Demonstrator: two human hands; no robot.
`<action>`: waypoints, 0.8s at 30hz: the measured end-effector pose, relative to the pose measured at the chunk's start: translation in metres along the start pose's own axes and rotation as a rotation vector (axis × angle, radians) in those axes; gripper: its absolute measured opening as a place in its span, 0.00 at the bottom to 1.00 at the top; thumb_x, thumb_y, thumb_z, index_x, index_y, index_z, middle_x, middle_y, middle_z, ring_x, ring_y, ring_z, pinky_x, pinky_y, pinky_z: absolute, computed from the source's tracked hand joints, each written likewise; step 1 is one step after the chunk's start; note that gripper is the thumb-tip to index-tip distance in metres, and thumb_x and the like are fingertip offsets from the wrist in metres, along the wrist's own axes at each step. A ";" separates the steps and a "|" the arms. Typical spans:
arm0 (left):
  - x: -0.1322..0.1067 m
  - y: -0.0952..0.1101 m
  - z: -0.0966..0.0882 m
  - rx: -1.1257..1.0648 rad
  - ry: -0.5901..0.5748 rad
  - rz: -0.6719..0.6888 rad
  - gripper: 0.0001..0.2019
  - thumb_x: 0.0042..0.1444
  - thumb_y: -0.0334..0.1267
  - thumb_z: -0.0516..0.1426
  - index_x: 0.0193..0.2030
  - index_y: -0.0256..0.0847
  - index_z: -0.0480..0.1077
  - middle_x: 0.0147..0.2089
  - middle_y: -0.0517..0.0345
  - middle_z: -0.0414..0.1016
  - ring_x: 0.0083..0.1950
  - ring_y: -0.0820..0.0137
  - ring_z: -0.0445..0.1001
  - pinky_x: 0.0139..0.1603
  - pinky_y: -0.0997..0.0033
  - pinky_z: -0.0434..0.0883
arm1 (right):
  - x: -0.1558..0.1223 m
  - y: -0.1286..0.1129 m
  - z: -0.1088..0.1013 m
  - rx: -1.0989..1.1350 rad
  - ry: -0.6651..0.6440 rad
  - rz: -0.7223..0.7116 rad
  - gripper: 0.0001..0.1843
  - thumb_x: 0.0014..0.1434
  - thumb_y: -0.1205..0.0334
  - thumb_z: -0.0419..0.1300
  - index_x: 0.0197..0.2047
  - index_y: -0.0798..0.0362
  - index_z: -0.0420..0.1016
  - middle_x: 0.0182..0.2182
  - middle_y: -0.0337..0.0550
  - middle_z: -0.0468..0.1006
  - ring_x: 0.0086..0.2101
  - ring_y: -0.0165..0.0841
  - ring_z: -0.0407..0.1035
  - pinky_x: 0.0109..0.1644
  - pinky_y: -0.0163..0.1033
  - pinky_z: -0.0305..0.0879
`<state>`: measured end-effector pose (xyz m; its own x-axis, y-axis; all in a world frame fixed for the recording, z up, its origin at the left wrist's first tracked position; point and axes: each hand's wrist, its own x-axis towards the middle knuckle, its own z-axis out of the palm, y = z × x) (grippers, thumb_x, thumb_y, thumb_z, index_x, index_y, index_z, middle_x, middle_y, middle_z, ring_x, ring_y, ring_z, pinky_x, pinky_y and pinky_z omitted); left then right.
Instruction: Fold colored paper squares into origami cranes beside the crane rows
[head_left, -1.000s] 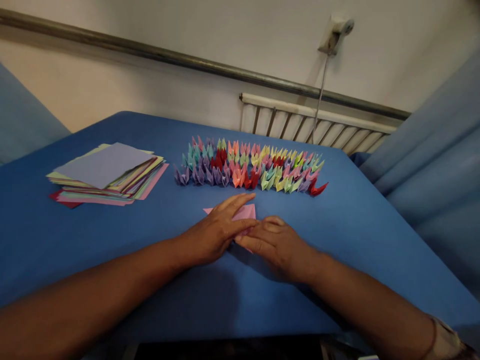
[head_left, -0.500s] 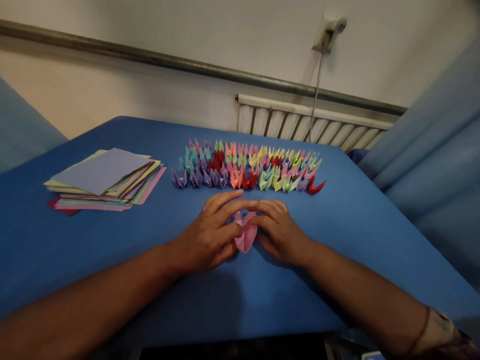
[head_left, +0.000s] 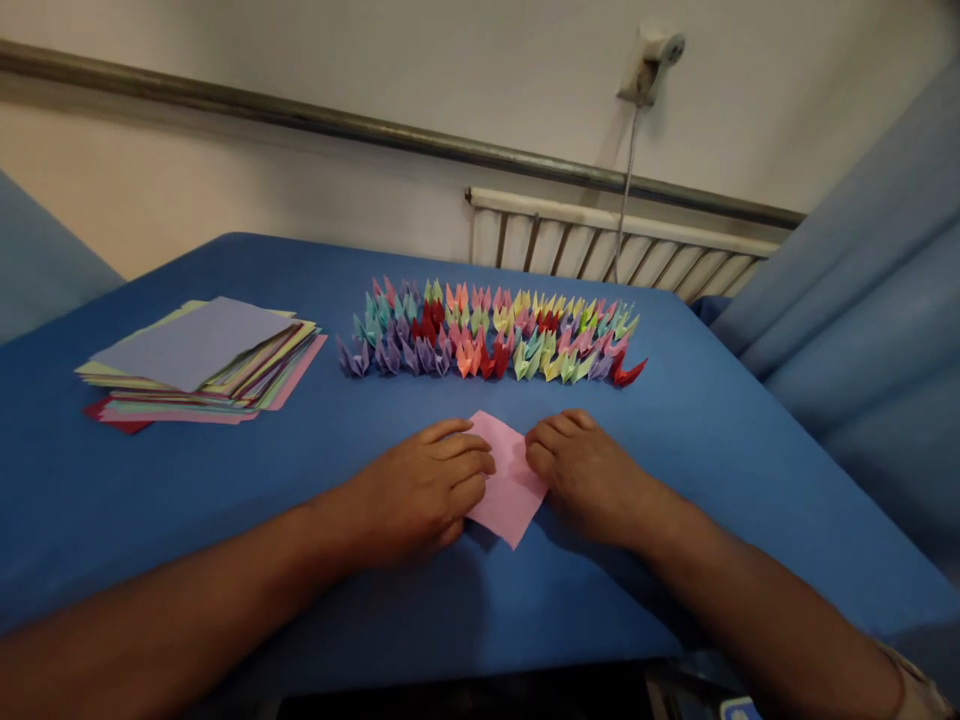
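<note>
Nearest the camera, two bare forearms reached in over the blue worktop (head_left: 187,500), with a pale band (head_left: 909,688) on the right wrist at the lower edge. The left hand (head_left: 420,490) lay knuckles up, its grip not closed round anything: the fingers were bent and held side by side, their tips resting on the left edge of a pink paper (head_left: 510,485). The right hand (head_left: 592,475) mirrored it, fingers curled together and bearing down on the paper's right edge, pinching nothing. The pink paper lay flat on the worktop between the two hands, turned like a diamond with one corner pointing toward the person. Farther back stood several close rows of small folded paper figures (head_left: 487,335) in purple, red, orange, yellow, green and pink, well apart from the hands. To their left sat a loose stack of coloured sheets (head_left: 202,355) with a lilac one on top. Beyond the worktop's far edge a white radiator (head_left: 600,245) stood against the wall, a metal rail (head_left: 300,115) ran above it, and a blue curtain (head_left: 862,290) hung at the right.
</note>
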<state>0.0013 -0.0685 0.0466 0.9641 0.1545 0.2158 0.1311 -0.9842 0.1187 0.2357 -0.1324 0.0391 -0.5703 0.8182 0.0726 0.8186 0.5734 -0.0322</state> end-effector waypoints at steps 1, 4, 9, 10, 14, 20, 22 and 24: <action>0.001 0.000 0.003 -0.010 -0.053 -0.006 0.08 0.52 0.30 0.56 0.39 0.41 0.71 0.49 0.51 0.76 0.54 0.58 0.71 0.64 0.52 0.59 | 0.001 -0.001 0.002 0.018 -0.021 -0.011 0.15 0.55 0.72 0.55 0.47 0.55 0.72 0.44 0.52 0.73 0.44 0.42 0.64 0.49 0.49 0.55; 0.000 0.001 0.011 -0.057 -0.143 -0.048 0.09 0.50 0.31 0.57 0.40 0.40 0.70 0.44 0.51 0.76 0.48 0.59 0.72 0.56 0.56 0.66 | 0.004 -0.003 0.008 0.093 -0.041 -0.043 0.16 0.57 0.72 0.54 0.48 0.53 0.72 0.48 0.50 0.72 0.45 0.40 0.65 0.49 0.46 0.56; -0.002 -0.001 0.014 -0.131 -0.171 -0.152 0.08 0.53 0.31 0.55 0.41 0.40 0.68 0.41 0.51 0.74 0.43 0.61 0.71 0.45 0.64 0.68 | 0.004 0.004 0.012 0.238 -0.074 -0.019 0.11 0.55 0.72 0.56 0.42 0.54 0.73 0.38 0.46 0.74 0.40 0.36 0.66 0.45 0.41 0.59; -0.002 -0.003 0.013 -0.144 -0.174 -0.183 0.08 0.53 0.31 0.54 0.41 0.40 0.68 0.41 0.52 0.73 0.42 0.62 0.71 0.43 0.65 0.68 | 0.004 0.006 0.012 0.273 -0.060 -0.001 0.10 0.55 0.71 0.56 0.41 0.54 0.73 0.38 0.45 0.74 0.39 0.35 0.66 0.44 0.40 0.60; -0.002 -0.010 0.009 -0.168 -0.153 -0.375 0.04 0.57 0.35 0.52 0.36 0.40 0.68 0.36 0.55 0.73 0.36 0.66 0.71 0.35 0.69 0.66 | 0.004 0.017 0.015 0.386 -0.009 0.079 0.04 0.59 0.66 0.57 0.38 0.54 0.72 0.35 0.42 0.73 0.35 0.32 0.66 0.41 0.37 0.60; -0.002 -0.016 0.006 -0.147 -0.132 -0.618 0.13 0.61 0.46 0.50 0.42 0.40 0.69 0.34 0.55 0.75 0.31 0.66 0.73 0.29 0.70 0.63 | 0.010 0.022 0.028 0.397 0.024 0.283 0.09 0.62 0.57 0.57 0.34 0.54 0.70 0.31 0.40 0.71 0.30 0.30 0.64 0.35 0.36 0.59; -0.003 -0.017 0.007 -0.149 -0.132 -0.683 0.14 0.60 0.45 0.51 0.48 0.40 0.67 0.35 0.54 0.76 0.32 0.63 0.74 0.29 0.69 0.64 | 0.010 0.020 0.031 0.404 0.045 0.358 0.08 0.61 0.57 0.59 0.38 0.54 0.70 0.34 0.41 0.73 0.32 0.31 0.66 0.35 0.36 0.60; -0.004 -0.017 0.010 -0.138 -0.127 -0.706 0.17 0.59 0.43 0.52 0.53 0.41 0.65 0.38 0.54 0.77 0.34 0.61 0.75 0.31 0.67 0.66 | 0.010 0.017 0.034 0.385 0.077 0.401 0.10 0.60 0.59 0.59 0.43 0.54 0.69 0.38 0.44 0.74 0.36 0.34 0.68 0.39 0.38 0.62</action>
<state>-0.0028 -0.0530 0.0341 0.6811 0.7288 -0.0708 0.7092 -0.6326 0.3112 0.2415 -0.1126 0.0059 -0.2006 0.9783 0.0516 0.8783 0.2029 -0.4329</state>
